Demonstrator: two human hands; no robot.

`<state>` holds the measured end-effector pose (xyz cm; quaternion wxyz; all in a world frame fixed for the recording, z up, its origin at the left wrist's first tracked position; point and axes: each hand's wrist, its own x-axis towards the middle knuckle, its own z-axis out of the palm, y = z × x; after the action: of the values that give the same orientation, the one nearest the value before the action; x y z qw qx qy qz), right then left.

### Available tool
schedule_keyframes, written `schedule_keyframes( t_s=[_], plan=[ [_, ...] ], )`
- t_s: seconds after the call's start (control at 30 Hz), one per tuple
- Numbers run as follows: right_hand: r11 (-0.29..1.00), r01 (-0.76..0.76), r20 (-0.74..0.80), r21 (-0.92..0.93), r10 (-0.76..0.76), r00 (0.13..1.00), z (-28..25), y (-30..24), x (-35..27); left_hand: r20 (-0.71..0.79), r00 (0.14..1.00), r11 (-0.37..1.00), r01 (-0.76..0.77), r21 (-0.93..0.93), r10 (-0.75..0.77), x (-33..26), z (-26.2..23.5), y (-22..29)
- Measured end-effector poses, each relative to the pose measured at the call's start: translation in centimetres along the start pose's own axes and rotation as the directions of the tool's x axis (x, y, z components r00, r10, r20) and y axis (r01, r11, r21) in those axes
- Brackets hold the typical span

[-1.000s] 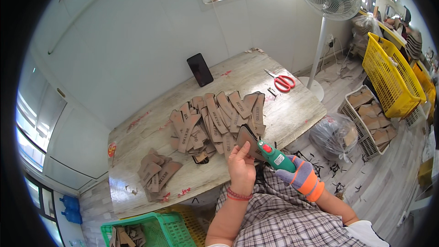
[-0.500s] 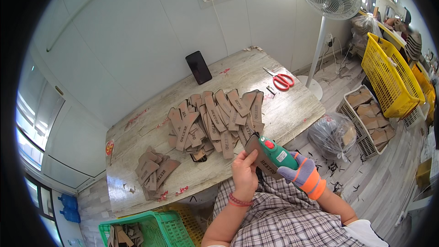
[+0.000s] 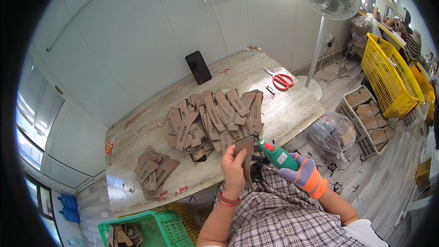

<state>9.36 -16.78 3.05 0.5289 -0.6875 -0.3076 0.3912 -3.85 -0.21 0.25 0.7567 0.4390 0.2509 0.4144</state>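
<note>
Bare, with a red bracelet at the wrist, my left hand (image 3: 234, 171) is closed on a flat brown cut piece (image 3: 248, 155) with a dark edge, thumb on its face. In a purple and orange glove, my right hand (image 3: 302, 174) grips a green handheld electric cutter (image 3: 278, 154) with a red switch. The cutter's dark tip points up and left, a short gap away from the piece. Beyond my left hand lies a large heap of similar brown pieces (image 3: 212, 116), overlapping one another. A smaller pile (image 3: 153, 171) sits nearer the table's left front edge.
Red-handled scissors (image 3: 282, 81) and a black phone (image 3: 198, 67) are farther back on the worn table (image 3: 260, 61). A green basket (image 3: 157, 228) stands below its front edge. Right are a standing fan (image 3: 315, 64), a plastic bag (image 3: 331, 135), a crate of pieces (image 3: 361, 132) and a yellow basket (image 3: 388, 77).
My left hand has drawn the brown piece left, away from the cutter, and turned it more upright. The cutter in my right hand has barely moved.
</note>
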Motion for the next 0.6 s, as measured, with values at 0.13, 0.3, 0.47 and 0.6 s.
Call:
schedule_keyframes(
  t_s=[0.13,0.3,0.47,0.6],
  plan=[
    [1.0,-0.008,0.023,0.006,0.008,1.0,-0.2,0.0,-0.1,0.039,0.998,0.993,-0.044,0.107,0.04,0.4,-1.0,0.4],
    [0.999,-0.041,0.065,0.013,0.04,0.997,-0.4,-0.6,-0.5,0.104,0.993,0.976,-0.078,0.204,0.058,0.8,-1.7,2.2],
    [0.999,-0.002,0.098,-0.038,0.006,0.995,-0.6,-0.8,-0.7,0.212,0.976,0.92,-0.131,0.37,0.054,1.5,-3.4,3.6],
    [0.996,-0.027,0.126,-0.09,0.038,0.991,-0.8,-1.6,-0.9,0.277,0.96,0.879,-0.158,0.451,0.031,1.7,-3.5,5.3]
  ],
)
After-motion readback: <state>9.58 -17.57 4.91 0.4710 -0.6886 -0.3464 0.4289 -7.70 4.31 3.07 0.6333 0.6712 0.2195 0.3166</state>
